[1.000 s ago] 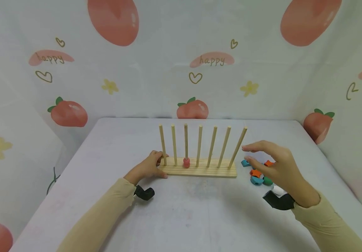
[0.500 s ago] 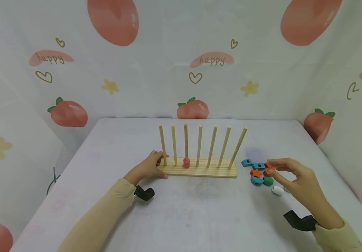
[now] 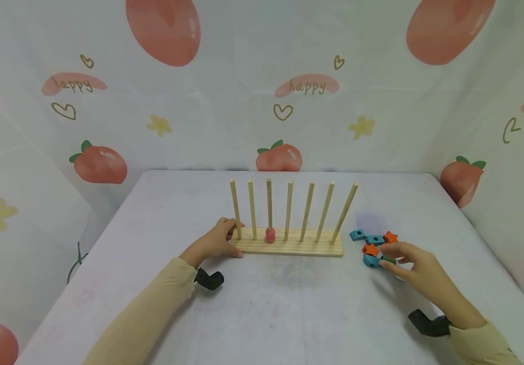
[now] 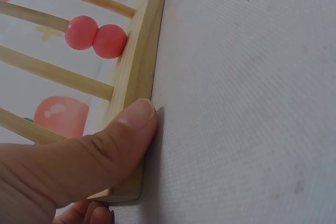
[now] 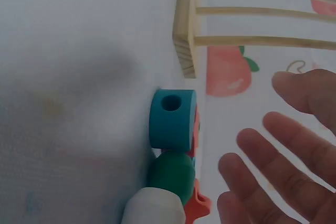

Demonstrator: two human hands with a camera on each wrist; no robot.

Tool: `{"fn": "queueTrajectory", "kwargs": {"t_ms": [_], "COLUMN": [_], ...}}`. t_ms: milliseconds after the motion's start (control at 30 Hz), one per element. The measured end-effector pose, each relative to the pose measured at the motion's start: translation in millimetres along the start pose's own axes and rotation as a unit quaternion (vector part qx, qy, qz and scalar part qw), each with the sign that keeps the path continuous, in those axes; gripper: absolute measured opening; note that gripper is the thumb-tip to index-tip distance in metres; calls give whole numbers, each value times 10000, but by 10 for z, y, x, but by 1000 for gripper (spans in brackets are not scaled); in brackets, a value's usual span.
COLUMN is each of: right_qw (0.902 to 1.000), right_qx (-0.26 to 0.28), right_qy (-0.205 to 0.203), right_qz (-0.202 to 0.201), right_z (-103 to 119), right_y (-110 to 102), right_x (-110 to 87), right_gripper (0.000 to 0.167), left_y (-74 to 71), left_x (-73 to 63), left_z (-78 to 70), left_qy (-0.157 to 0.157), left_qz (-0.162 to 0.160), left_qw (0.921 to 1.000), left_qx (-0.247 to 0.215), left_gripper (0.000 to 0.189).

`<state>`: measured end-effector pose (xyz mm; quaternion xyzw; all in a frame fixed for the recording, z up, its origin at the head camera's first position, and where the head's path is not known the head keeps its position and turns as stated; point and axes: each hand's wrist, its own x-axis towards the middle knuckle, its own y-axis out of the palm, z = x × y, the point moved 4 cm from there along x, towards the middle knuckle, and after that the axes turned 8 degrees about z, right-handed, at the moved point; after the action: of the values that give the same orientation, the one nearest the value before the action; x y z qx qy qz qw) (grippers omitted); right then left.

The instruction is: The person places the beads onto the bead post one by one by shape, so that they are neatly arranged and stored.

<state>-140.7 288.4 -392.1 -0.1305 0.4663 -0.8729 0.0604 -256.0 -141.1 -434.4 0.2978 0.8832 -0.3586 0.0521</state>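
My left hand (image 3: 216, 239) grips the left end of a wooden peg rack (image 3: 296, 248), thumb along its front edge and fingers behind. In the left wrist view the thumb presses on the base (image 4: 137, 85). Two round red beads (image 4: 96, 37) sit stacked on the third peg from the left. Over the loose beads at the right, my right hand (image 3: 419, 263) has thumb and fingers apart, nearest a green bead (image 3: 388, 260). The right wrist view shows nothing between its fingers; a blue half-round bead (image 5: 172, 121), the green bead and a white bead (image 5: 155, 206) lie beyond them.
Orange star beads (image 3: 390, 236) and flat blue beads (image 3: 358, 234) lie in the same cluster, right of the rack. Tall upright pegs (image 3: 289, 210) rise from the base. A printed cloth (image 3: 225, 101) hangs behind the table.
My right hand has moved from beside the rightmost peg to the right and down over the beads, then slightly left toward the green one. The left hand and rack have stayed put.
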Motion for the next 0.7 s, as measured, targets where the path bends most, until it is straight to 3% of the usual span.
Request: {"fn": "queueTrajectory", "kwargs": {"t_ms": [267,700], "right_qw": [9961,9942], "right_qx": [-185,-289], "right_qy": [397,326], "right_qz": [761,981], "right_z": [-83,-81], "right_y": [143,218], "right_x": [84,143], "right_gripper": [25,24], "left_y": [4,3], "left_x": [23,20], "left_z": [24,29], "left_qy": [12,33], "left_qz": [45,48], "left_qw": [9999,9999], "left_qx": [-111,-99], "left_gripper": [74,75]}}
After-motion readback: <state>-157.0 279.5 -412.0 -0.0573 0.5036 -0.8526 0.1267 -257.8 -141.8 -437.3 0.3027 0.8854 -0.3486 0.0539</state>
